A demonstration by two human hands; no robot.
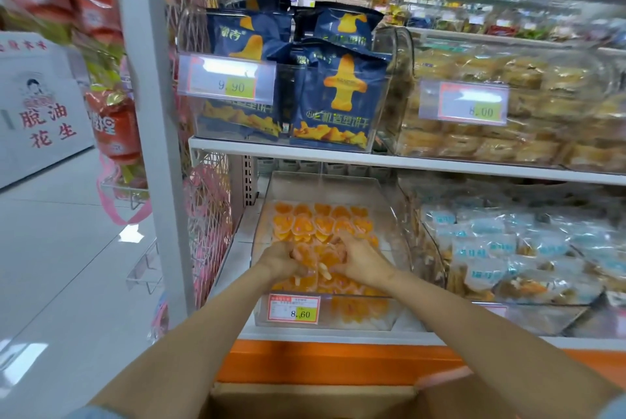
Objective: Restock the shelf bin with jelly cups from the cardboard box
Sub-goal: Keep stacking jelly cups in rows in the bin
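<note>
In the single clear shelf bin [325, 188] on the lower shelf, two grips meet over the orange jelly cups [318, 222]. The left grip [281, 263] and right grip [359, 257], fingers curled, clutch a cluster of cups between them. The cups are too many to count; the rear ones lie in two rows, tops upward. The bin's long axis runs front to back. One cardboard box [305, 401] sits below.

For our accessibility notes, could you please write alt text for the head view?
The left hand and right hand hold orange jelly cups in a clear shelf bin partly filled with more. A cardboard box sits below.
</note>
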